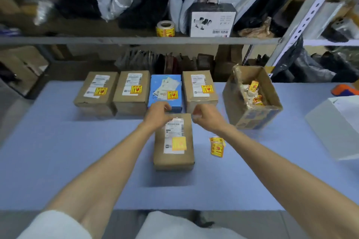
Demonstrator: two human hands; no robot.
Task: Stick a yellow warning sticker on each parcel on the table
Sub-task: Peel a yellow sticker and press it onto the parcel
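Note:
A brown parcel (172,159) lies mid-table with a yellow warning sticker (179,143) on its white label. My left hand (158,114) grips the parcel's far left end, fingers curled over the edge. My right hand (207,117) hovers at the far right corner, fingers curled; a small pale scrap seems pinched at its fingertips, blurred. Behind stand a row of parcels, each with a yellow sticker: two brown ones (95,99) (130,101), a blue one (165,87) and another brown one (200,97). A small pile of loose yellow stickers (217,146) lies right of the front parcel.
An open cardboard box (252,118) holding sticker scraps stands at the right on the blue table (77,161). A white box (334,128) sits at the right edge. A sticker roll (165,29) stands on the shelf behind, among bags and boxes.

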